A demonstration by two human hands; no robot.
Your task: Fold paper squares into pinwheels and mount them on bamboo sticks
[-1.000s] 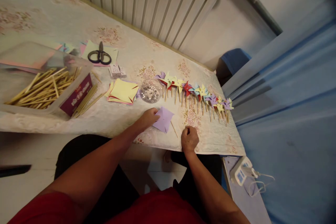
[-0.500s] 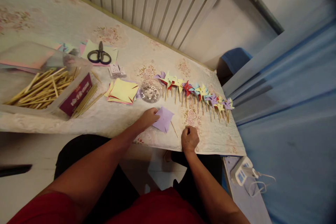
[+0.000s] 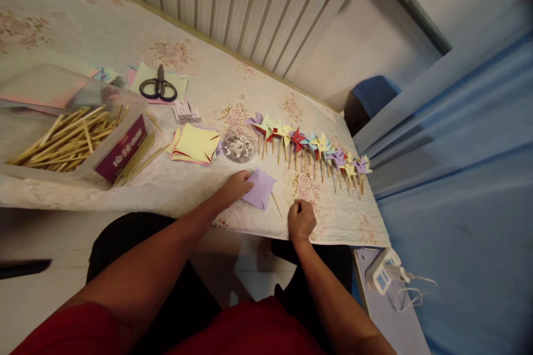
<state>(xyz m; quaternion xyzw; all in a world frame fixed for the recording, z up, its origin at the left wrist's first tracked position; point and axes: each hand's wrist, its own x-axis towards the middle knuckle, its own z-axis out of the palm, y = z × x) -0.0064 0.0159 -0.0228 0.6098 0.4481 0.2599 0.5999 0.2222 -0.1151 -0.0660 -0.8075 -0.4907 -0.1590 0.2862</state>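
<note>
My left hand (image 3: 238, 185) pinches the left corner of a purple paper square (image 3: 259, 188), which has slits cut in from its corners. From under the square's right side a thin wooden stick (image 3: 277, 204) slants down over the tablecloth. My right hand (image 3: 302, 221) rests as a curled fist near the table's front edge, apart from the stick; whatever it may hold is hidden. Just beyond the paper sits a clear round dish (image 3: 238, 147) of small shiny metal pieces. A row of finished paper pinwheels (image 3: 320, 145) on sticks lies to the right.
Yellow slit squares (image 3: 194, 144) top a paper stack at left. Black-handled scissors (image 3: 158, 89) lie on more paper, near small white boxes (image 3: 186, 112). A clear plastic bin (image 3: 89, 169) of sticks stands far left. At lower right is a power strip (image 3: 383, 272); a blue curtain (image 3: 458, 177) hangs beyond.
</note>
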